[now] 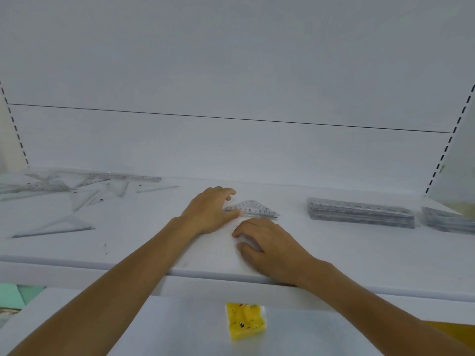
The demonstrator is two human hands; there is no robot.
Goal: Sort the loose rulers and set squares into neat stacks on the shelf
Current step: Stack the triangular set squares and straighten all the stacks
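Midway along the shelf [359, 253], the left hand [209, 209] pinches a corner of the small set square stack [253, 209]. The right hand [270, 245] rests near the front edge, loosely curled and empty. A careless nudge could fan the slick plastic out of line.

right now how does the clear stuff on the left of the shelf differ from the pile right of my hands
The left group is scattered flat, pieces pointing different ways; the right stack is squared up in layers. The left group mixes triangles and a long ruler; the right stack shows only long straight pieces. Both are clear plastic on the same shelf.
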